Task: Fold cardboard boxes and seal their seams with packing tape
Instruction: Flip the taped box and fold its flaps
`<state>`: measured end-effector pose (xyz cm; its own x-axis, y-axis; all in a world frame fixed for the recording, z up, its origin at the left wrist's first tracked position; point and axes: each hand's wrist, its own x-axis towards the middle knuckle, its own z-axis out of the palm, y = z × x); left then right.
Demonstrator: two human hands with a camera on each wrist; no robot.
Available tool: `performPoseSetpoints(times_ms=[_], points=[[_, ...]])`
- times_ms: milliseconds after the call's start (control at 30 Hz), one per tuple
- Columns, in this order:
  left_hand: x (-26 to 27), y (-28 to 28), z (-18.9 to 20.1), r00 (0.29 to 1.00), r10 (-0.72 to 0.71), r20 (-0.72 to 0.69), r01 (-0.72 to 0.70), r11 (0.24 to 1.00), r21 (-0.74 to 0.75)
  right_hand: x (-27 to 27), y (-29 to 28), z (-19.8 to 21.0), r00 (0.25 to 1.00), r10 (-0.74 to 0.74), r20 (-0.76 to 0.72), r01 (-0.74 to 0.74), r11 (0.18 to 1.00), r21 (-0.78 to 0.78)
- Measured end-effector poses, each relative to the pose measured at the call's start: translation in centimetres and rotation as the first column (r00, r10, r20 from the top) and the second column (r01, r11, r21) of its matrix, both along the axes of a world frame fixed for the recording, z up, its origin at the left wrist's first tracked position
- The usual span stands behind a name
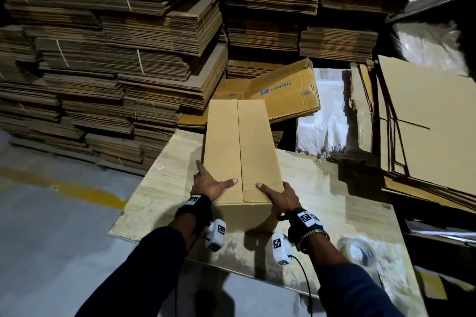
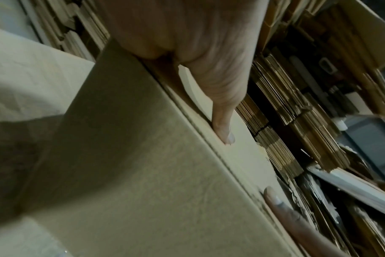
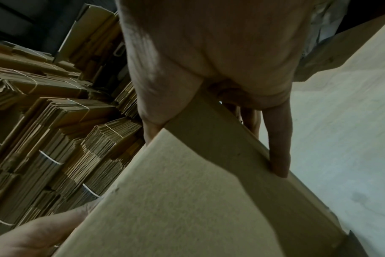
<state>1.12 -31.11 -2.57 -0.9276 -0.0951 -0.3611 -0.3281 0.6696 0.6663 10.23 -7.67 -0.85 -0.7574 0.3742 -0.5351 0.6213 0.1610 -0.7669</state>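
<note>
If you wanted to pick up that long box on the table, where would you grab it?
Probably by its two long sides, one hand from each side, near the close end. The box is long and narrow, its top flaps meet in an untaped seam, and the left hand and right hand already flank that end.

Both hands [image 1: 213, 185] on folded box [image 1: 239, 152]

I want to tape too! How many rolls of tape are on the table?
1. The roll of tape lies on the table near the right hand, which holds the box. More could be hidden behind the box.
</note>
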Motion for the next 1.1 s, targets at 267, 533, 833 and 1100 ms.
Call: performPoseSetpoints(times_ms=[267, 533, 833, 1100], points=[[-0.2, -1.4, 0.8, 0.996, 0.018, 0.089, -0.027, 0.993, 0.111, 0.2, -1.3, 0.3, 0.993, -0.04, -0.108, 0.037, 0.999, -0.028], [1.3, -7.7, 1.4, 0.994, -0.059, 0.09, 0.043, 0.984, 0.174, 3.3, -9.2, 1.4, 0.982, -0.172, -0.084, 0.166, 0.984, -0.069], [-0.6, -25.8, 1.2, 0.998, -0.043, 0.052, 0.032, 0.981, 0.191, 1.7, -27.1, 1.2, 0.983, -0.149, -0.105, 0.146, 0.989, -0.038], [-7.3, -42.0, 2.2, 0.999, -0.025, -0.029, 0.025, 0.999, 0.024, -6.2, -42.3, 1.1, 0.994, 0.014, -0.11, -0.015, 1.0, -0.008]])
